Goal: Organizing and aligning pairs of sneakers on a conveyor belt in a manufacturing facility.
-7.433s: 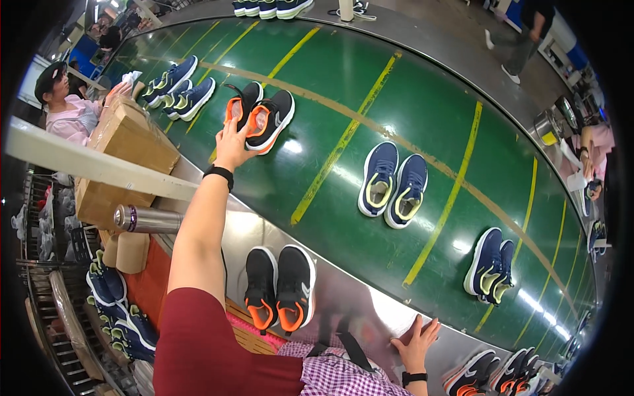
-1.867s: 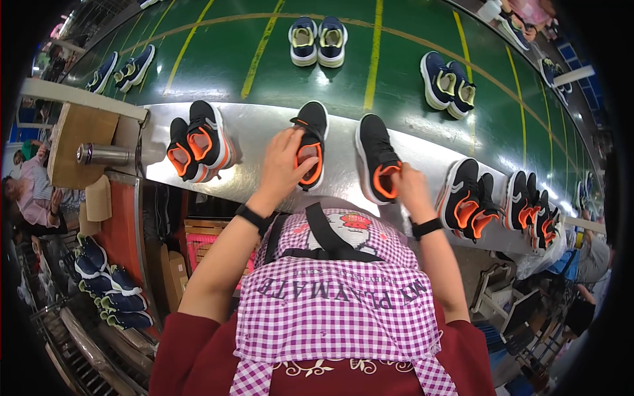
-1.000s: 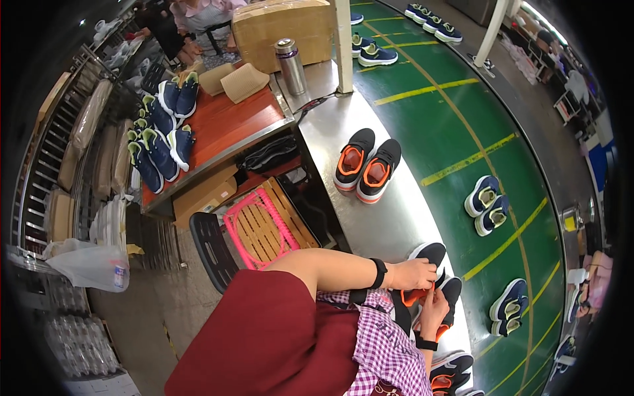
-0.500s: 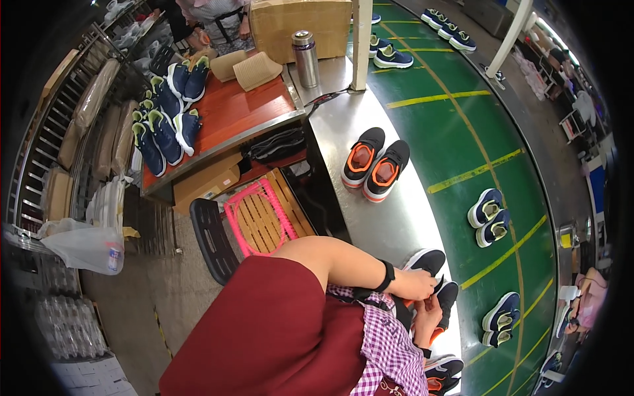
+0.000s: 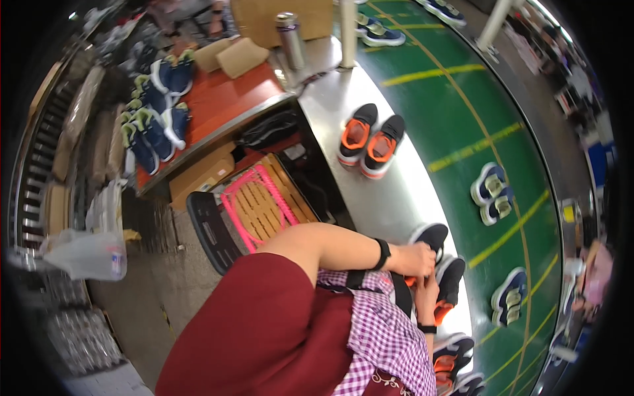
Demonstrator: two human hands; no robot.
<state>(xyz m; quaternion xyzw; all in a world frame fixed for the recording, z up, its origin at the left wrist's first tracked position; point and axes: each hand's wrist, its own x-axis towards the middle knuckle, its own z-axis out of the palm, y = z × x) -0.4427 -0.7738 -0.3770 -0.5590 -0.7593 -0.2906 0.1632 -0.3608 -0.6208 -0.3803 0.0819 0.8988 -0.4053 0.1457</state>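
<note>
My left hand [image 5: 415, 259] and my right hand [image 5: 426, 290] meet over a black shoe [image 5: 430, 239] with a white sole and orange lining, lying on the metal bench [image 5: 389, 204]. Both hands have bent fingers closed at its laced upper; the fine detail between the fingertips is hidden. Right beside it lies a second black and orange shoe [image 5: 450, 280]. More black and orange shoes [image 5: 452, 356] stand nearer the bottom of the view. Farther along the bench sits another such pair [image 5: 371, 142].
Right of the bench runs a green belt [image 5: 456, 125] with yellow lines, carrying navy shoes [image 5: 492, 191]. A steel flask [image 5: 290, 41] stands beside a white post [image 5: 347, 33]. Navy shoes crowd a red table [image 5: 228, 92]. A chair with a pink-edged seat [image 5: 264, 204] is at left.
My hands have drawn closer together over the shoe. The whole view has shifted slightly, and the navy shoes on the belt sit a little higher in it.
</note>
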